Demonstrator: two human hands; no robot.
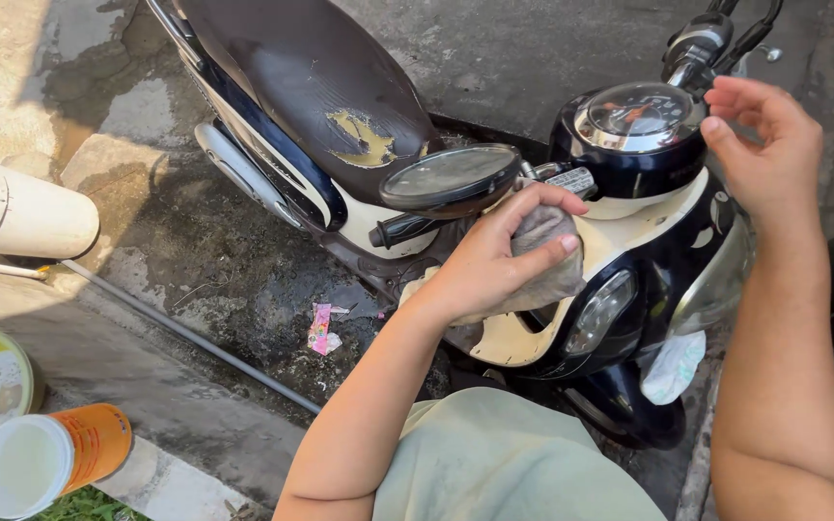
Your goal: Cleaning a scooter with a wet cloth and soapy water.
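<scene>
Left hand (494,256) clamps a grey rag (547,260) on the scooter (629,251); right hand (760,145) open; orange cup (45,463) holds pale liquid.

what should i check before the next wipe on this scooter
1. Cloth gripped in left hand: ok, fingers wrap over it.
2. Cloth touching the cream front panel: ok, pressed against it.
3. Right hand off the speedometer glass: ok, it sits at the rim, holding nothing.
4. Mirror out of the wiping arm's way: not ok, it sits just above the left hand.
5. Scooter standing steady: cannot tell, stand and wheels are hidden.
6. Ground by the seat dry: not ok, dark wet patches show.
</scene>
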